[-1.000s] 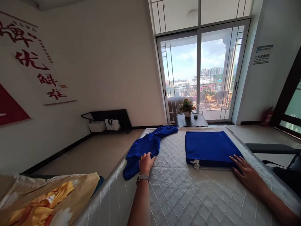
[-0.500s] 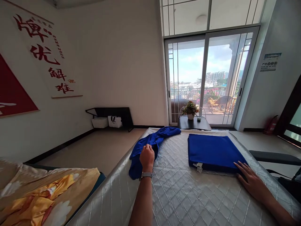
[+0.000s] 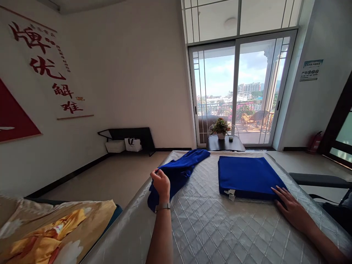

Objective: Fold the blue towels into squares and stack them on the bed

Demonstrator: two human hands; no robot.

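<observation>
A loose, crumpled blue cloth (image 3: 183,168) lies along the left side of a silver quilted cover (image 3: 203,220). My left hand (image 3: 161,183), with a watch on the wrist, is closed on the near left part of this cloth and pulls up an edge. To the right sits a flat, square blue cushion (image 3: 249,175) with a white tag (image 3: 231,194) hanging at its near left corner. My right hand (image 3: 293,209) rests with fingers spread, its fingertips touching the cushion's near right corner and the palm on the cover.
Beyond the cover stands a small dark table (image 3: 225,143) with a potted plant (image 3: 220,128), before glass sliding doors. A beige patterned bedspread (image 3: 96,216) bearing yellow cloth (image 3: 46,234) is at lower left. A black bench (image 3: 320,179) stands at right.
My left hand has closed on the blue cloth and shifted left, drawing its edge up and left. My right hand stays at the cushion's corner. The camera view has swayed slightly.
</observation>
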